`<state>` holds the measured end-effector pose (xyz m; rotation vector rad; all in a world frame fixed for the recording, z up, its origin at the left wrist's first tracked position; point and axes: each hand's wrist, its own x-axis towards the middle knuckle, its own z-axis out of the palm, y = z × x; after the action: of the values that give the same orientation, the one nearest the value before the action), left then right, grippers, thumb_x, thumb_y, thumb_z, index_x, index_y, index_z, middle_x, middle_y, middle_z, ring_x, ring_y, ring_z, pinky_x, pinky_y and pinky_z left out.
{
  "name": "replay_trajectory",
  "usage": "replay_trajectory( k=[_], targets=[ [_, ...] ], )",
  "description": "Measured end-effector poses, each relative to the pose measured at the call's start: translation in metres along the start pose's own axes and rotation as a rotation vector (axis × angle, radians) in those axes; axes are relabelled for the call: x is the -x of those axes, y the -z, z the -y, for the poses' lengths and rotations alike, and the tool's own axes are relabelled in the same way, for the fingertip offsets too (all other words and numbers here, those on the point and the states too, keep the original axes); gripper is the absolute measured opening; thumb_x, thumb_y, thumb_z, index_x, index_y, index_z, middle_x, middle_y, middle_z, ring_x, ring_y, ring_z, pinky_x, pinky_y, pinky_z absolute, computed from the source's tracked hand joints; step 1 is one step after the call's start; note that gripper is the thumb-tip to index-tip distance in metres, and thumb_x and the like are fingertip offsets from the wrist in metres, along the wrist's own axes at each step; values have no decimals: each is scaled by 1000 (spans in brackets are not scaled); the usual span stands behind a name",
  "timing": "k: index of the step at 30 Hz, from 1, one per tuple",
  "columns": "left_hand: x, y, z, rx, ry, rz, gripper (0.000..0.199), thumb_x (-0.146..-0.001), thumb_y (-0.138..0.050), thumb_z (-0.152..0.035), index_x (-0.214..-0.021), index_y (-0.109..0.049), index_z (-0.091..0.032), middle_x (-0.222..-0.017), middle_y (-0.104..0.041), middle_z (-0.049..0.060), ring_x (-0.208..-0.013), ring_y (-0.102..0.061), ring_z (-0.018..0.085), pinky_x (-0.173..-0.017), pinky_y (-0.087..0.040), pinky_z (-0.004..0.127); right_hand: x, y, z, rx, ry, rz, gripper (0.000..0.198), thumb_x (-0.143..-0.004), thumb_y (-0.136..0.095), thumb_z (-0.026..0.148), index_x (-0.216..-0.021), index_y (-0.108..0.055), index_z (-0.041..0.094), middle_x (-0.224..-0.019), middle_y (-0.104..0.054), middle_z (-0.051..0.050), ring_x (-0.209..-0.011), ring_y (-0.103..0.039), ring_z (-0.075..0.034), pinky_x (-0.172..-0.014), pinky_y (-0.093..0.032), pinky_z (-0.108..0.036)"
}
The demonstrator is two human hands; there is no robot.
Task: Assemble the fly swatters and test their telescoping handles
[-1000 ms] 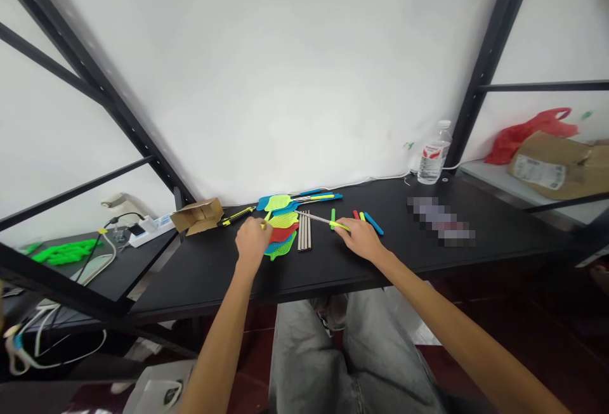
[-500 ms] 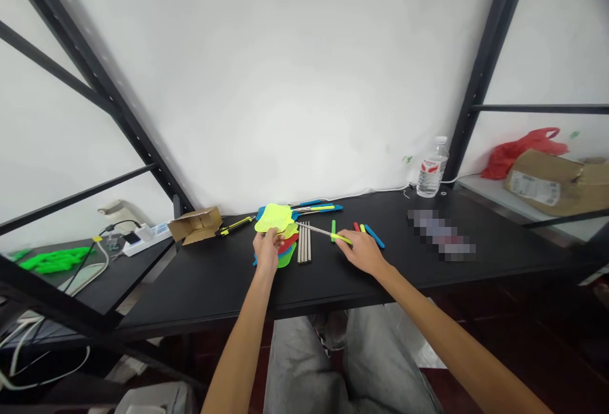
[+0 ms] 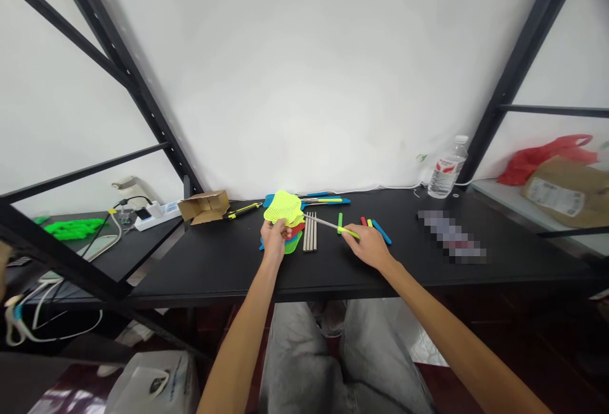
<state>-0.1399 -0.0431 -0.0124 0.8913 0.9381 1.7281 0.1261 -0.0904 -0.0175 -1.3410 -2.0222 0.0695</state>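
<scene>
My left hand (image 3: 277, 234) is closed on the lower edge of a yellow fly swatter head (image 3: 282, 207). From that head a thin metal rod (image 3: 326, 221) runs right to a yellow grip (image 3: 351, 233), which my right hand (image 3: 368, 246) holds with its fingers wrapped round it. Red, blue and green swatter heads (image 3: 294, 244) lie in a pile under and beside my left hand. Several metal tubes (image 3: 309, 234) lie side by side between my hands. A green grip (image 3: 340, 222) lies left of my right hand; red, yellow and blue grips (image 3: 381, 231) lie just behind it.
Swatters with blue parts (image 3: 328, 200) lie at the back by the wall. An open cardboard box (image 3: 204, 206) and a yellow-black box cutter (image 3: 243, 210) are at the left. To the right stand a water bottle (image 3: 447, 168) and a pixelated item (image 3: 450, 236) on the black table (image 3: 200, 268).
The view has shifted, so the table's things appear a little further right. Both hands keep their hold on the yellow swatter, with hardly any motion relative to the table.
</scene>
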Motion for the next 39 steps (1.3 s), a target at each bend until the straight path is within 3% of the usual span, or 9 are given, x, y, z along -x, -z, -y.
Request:
replay_trajectory(
  k=[14,19,21,26,29,31,36,39],
  targets=[
    [8,-6,-8,-110,-60,100,50,-65,-74,-28,-111,-59,-16,-50,-50,-10,-39,-42,7,-41,-36,21,0,-3,-8,5,32,-14,35,-100,-42,39,-106,-73,25,-101,-76,-4,-90,-69,-21,-74,-44,-28],
    [10,-7,-10,-91,-75,108,48,-65,-70,-24,-111,-60,-20,-74,-64,-3,-42,-35,3,-43,-35,22,0,-2,-10,-17,44,-11,35,-100,-44,40,-107,-74,25,-105,-76,-4,-94,-69,-22,-75,-46,-28],
    [10,-7,-9,-107,-80,127,45,-66,-70,-24,-110,-60,-21,-75,-63,-3,-43,-34,3,-44,-36,22,0,-1,-9,-24,47,-6,34,-100,-44,39,-108,-74,26,-106,-76,-4,-95,-69,-23,-75,-46,-28],
    [9,-5,-6,-107,-73,199,35,-67,-73,-26,-100,-62,-21,-62,-53,-7,-44,-36,4,-46,-38,22,0,1,-8,-23,31,10,35,-100,-43,39,-101,-75,26,-101,-76,-4,-91,-69,-22,-74,-45,-28],
    [10,-7,-4,-104,-32,227,20,-69,-73,-30,-81,-61,-19,-62,-58,-3,-47,-45,6,-50,-42,24,-1,0,-8,-28,13,1,34,-100,-43,39,-104,-74,25,-101,-76,-4,-89,-69,-22,-74,-46,-28],
    [12,-10,-2,-101,-5,261,21,-71,-72,-34,-71,-58,-18,-63,-62,1,-49,-50,9,-51,-44,25,-1,-1,-7,-51,28,-1,33,-99,-44,38,-107,-73,24,-105,-75,-4,-94,-69,-22,-78,-47,-29],
    [18,-20,2,-56,0,235,35,-77,-71,-48,-91,-62,-17,-60,-63,0,-46,-52,11,-46,-41,24,-1,-2,-5,-138,89,4,30,-97,-48,36,-110,-71,23,-111,-74,-5,-101,-68,-22,-86,-49,-31],
    [18,-20,3,-87,-9,195,40,-79,-69,-53,-92,-61,-17,-56,-59,-2,-44,-50,10,-45,-40,23,-1,-2,-5,-189,81,-21,29,-96,-51,36,-115,-69,23,-113,-73,-6,-100,-68,-22,-87,-49,-32]
  ],
)
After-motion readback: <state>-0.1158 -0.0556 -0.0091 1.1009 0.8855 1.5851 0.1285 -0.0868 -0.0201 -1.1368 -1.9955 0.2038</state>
